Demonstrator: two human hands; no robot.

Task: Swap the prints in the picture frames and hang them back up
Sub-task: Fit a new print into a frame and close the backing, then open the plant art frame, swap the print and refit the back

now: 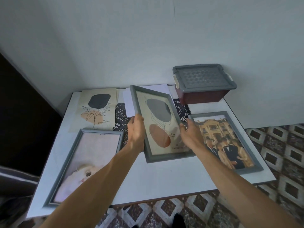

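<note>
I have the grey frame with the abstract leaf print [158, 124] in both hands over the middle of the white table [164, 175]. It is tilted, far end raised, and its near rail appears to rest on the tabletop. My left hand [135, 130] is curled round the left rail. My right hand [190, 134] pinches the right rail partway up. Both are clamped on the frame.

A loose leaf print [97, 109] lies at the far left corner. The cat frame [85, 163] lies along the near left edge, and the group photo frame [225, 142] along the right edge, just beside my right hand. A lidded storage box [204, 84] sits at the far right corner. A black lace doily [120, 114] and a white sheet [129, 102] lie behind the held frame.

The worries, as I judge them:
- **Right-hand grip:** it is only a fingertip pinch on a narrow rail, so the frame could twist out and drop.
- **Back of the frame:** I cannot see it. If the backing is not fastened, lifting could let the print or glazing slide out.
- **Nearby things:** swinging right would knock the group photo frame, and dragging the near rail could snag the doily.
</note>
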